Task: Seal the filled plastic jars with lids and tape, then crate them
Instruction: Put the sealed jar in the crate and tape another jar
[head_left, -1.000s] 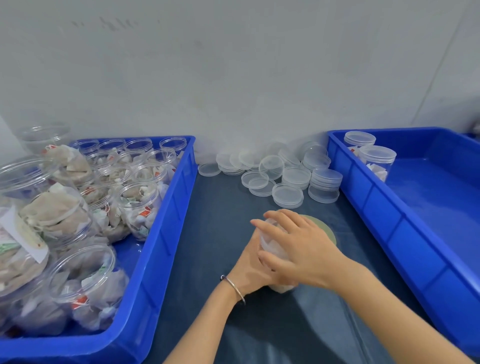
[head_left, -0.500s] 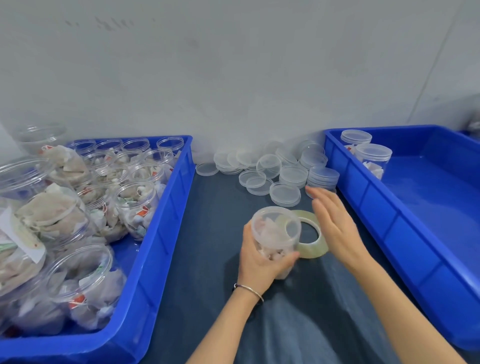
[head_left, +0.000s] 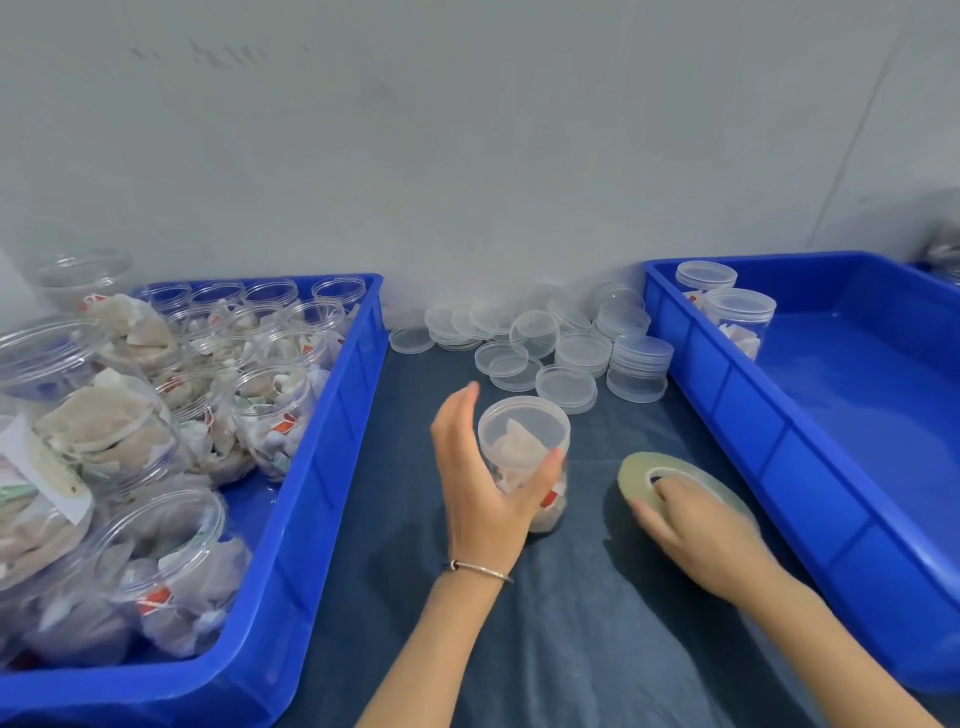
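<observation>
at the far left we see a blue crate (head_left: 332, 441) packed with open jars (head_left: 270, 415) full of paper-wrapped sachets, some jars upright and some tipped against each other. to its right the counter (head_left: 571, 623) is covered with a dark blue cloth, and at the back of it, against the grey wall (head_left: 467, 130), lies a loose heap of clear lids (head_left: 566, 387), some single, some stacked. in front of the heap our left hand (head_left: 483, 483) wraps round a filled jar (head_left: 524, 457) that stands upright on the cloth with a lid on top; the thumb curls across the jar's front and the fingers reach round its far side, with the fingertips raised above the rim. a thin bracelet (head_left: 480, 569) sits on that wrist. just beside the jar, to the right and apart from it, a roll of clear tape (head_left: 675, 475) is tilted up off the cloth, and our right hand (head_left: 701, 530) grips it, fingers curled over its near edge with one fingertip tucked into the hole in the middle. further right stands a second blue crate (head_left: 779, 452), its floor mostly bare, holding two lidded jars (head_left: 737, 312) side by side in its back left corner. we cannot tell from here whether those two jars carry tape.
</observation>
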